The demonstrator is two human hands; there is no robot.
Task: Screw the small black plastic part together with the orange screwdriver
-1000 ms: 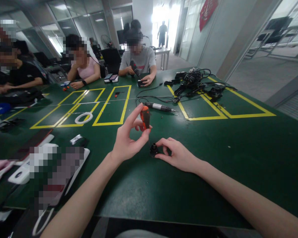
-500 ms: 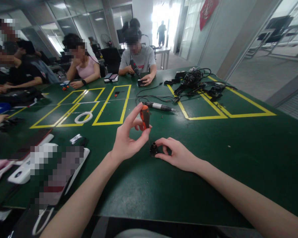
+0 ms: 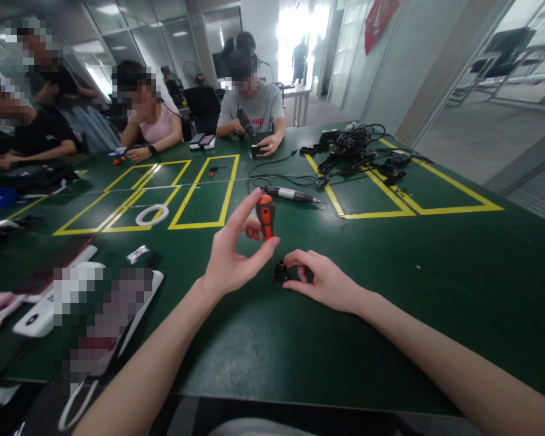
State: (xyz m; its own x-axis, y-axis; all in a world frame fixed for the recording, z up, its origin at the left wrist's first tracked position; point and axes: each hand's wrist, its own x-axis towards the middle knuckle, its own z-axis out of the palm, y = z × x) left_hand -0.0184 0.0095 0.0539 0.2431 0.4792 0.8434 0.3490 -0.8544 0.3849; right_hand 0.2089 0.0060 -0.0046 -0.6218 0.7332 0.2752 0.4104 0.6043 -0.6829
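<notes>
Between the thumb and fingers of my left hand (image 3: 231, 251) is a screwdriver (image 3: 266, 217) with an orange and dark grey handle. It stands upright, and its thin shaft points down at a small black part (image 3: 280, 274) on the table. My right hand (image 3: 315, 275) grips this part from the right with thumb and forefinger. The part has a wide base and a short tube on top. Whether the screwdriver's tip touches it, I cannot tell.
An electric screwdriver (image 3: 293, 194) with a cable lies beyond my hands. A heap of black cables (image 3: 352, 145) sits at the back right, a white ring (image 3: 152, 214) at the left. Phones and a white power bank (image 3: 39, 318) lie near left. Co-workers (image 3: 254, 109) sit across the table.
The screwdriver handle has turned in my left fingers, showing more orange. My right hand keeps its hold on the black part. A person at the far left has shifted to the right.
</notes>
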